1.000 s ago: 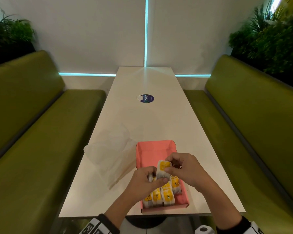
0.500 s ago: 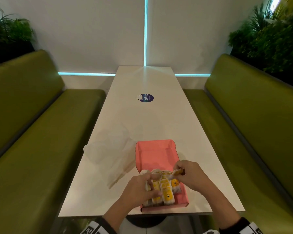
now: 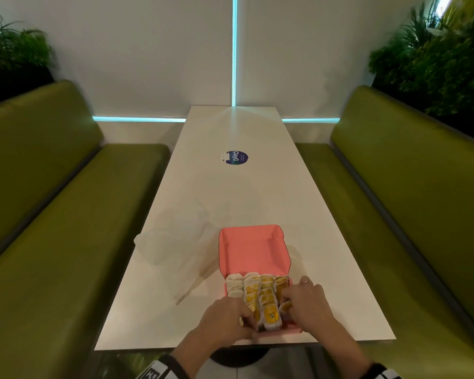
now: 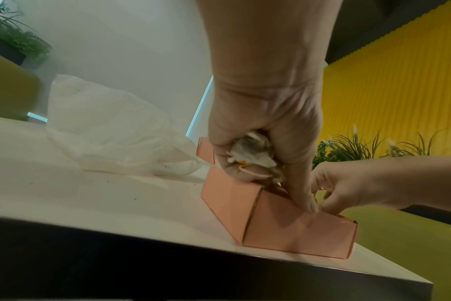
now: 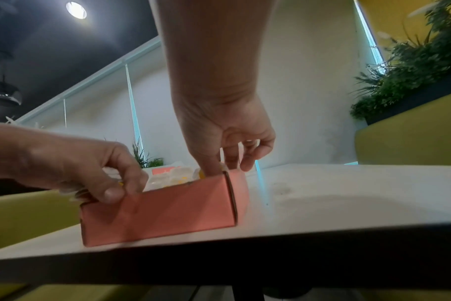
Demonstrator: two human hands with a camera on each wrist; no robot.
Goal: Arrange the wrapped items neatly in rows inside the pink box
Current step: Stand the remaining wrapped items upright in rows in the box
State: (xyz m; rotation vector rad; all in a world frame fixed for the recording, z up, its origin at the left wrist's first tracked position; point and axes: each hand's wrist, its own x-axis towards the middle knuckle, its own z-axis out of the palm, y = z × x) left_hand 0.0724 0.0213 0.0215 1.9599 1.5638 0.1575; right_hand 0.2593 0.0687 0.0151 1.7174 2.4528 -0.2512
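The pink box (image 3: 253, 250) stands open at the near edge of the white table (image 3: 230, 192), its lid laid back. Wrapped items (image 3: 262, 294) with yellow labels fill it in several rows. My left hand (image 3: 248, 321) is at the box's near left corner. In the left wrist view its fingers (image 4: 245, 175) curl round a bunch of white wrapped items (image 4: 252, 150), and its thumb (image 5: 111, 193) lies on the front wall (image 5: 168, 211). My right hand (image 3: 286, 300) reaches into the right row, thumb (image 5: 210, 165) down inside, pinching a wrapped item (image 3: 285, 307).
A crumpled clear plastic bag (image 3: 175, 242) lies just left of the box. A round blue sticker (image 3: 237, 157) sits mid-table. Green benches (image 3: 66, 242) flank the table on both sides. The box's front wall is close to the table's near edge (image 3: 244, 347).
My right hand brought its wrapped item down from above the box into the right row. My left hand sank to the near left corner, and the items now lie lower in rows.
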